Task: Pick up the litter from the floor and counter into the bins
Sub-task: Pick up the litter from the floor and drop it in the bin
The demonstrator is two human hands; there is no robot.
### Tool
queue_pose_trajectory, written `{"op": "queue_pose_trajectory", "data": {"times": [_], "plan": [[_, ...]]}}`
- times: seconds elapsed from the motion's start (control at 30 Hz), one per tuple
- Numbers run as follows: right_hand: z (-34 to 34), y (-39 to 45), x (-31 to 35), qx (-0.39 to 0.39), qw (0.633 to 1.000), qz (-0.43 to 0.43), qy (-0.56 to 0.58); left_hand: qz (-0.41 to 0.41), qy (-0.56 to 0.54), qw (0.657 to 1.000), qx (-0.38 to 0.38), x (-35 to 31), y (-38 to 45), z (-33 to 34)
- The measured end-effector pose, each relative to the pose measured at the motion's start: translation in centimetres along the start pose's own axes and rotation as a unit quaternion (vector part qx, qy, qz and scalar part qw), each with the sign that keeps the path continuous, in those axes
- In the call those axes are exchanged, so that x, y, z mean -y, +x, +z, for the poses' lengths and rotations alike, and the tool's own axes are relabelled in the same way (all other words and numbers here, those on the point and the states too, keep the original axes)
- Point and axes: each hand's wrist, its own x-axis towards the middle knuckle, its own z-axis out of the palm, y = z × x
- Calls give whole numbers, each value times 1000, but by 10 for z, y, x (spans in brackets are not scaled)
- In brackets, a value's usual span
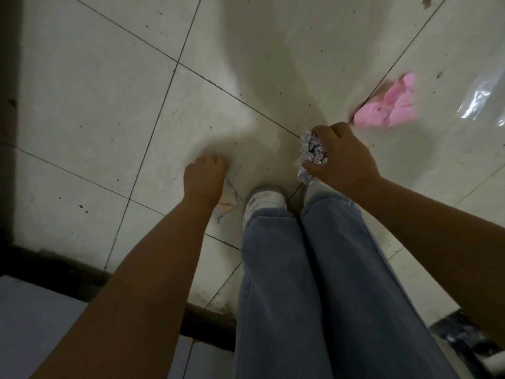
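I look straight down at a pale tiled floor (114, 86). My right hand (341, 157) is closed around a crumpled silver foil wrapper (311, 151), which sticks out on its left side. My left hand (203, 179) reaches down over a flat pale wrapper (229, 199) that shows beside the wrist; its fingers are together, and whether they grip the wrapper is hidden. A crumpled pink piece of litter (388, 105) lies on the floor beyond my right hand. A clear plastic film (483, 99) lies at the right edge.
My legs in blue jeans (300, 283) and white shoes (263, 199) stand in the middle. A dark strip (54, 263) runs along the left and lower left, with a pale surface (32, 324) below it. A dark object (464, 340) sits at the lower right.
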Motion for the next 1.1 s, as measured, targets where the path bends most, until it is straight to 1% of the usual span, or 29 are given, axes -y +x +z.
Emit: {"op": "queue_pose_trajectory", "data": {"times": [0.1,0.13,0.2,0.23,0.27,0.37,0.47,0.5,0.57,0.7,0.8,0.87,1.0,1.1], "plan": [[12,0,-1,-6,1000,1,21,72,25,997,-3,7,3,2],[14,-1,0,-5,1000,-3,21,74,32,997,-17,12,1,0],[11,-8,3,-11,1000,-12,19,60,18,998,17,11,-11,-15],[6,-13,6,-16,1000,-15,13,54,20,998,20,10,-19,-21],[-1,-19,9,-21,1000,-16,1,49,4,999,2,9,-29,-29],[-35,-49,18,-41,999,-5,-7,28,-29,998,-57,2,-66,-75],[-85,-93,19,-63,997,39,26,13,-149,979,-135,-18,-108,-138],[-104,-111,19,-72,995,60,42,2,-175,974,-145,-28,-123,-162],[-145,-148,17,-97,986,101,92,1,-193,971,-141,-52,-153,-211],[-232,-227,5,-165,963,115,180,37,-236,956,-167,-119,-219,-305],[-293,-298,-29,-223,943,141,202,79,-233,952,-184,-181,-277,-367],[-328,-341,-63,-268,918,178,233,123,-238,942,-200,-230,-311,-403],[-363,-402,-153,-331,857,248,309,189,-273,918,-217,-342,-356,-436],[-365,-425,-228,-329,814,301,371,182,-295,915,-206,-429,-362,-436]]}}
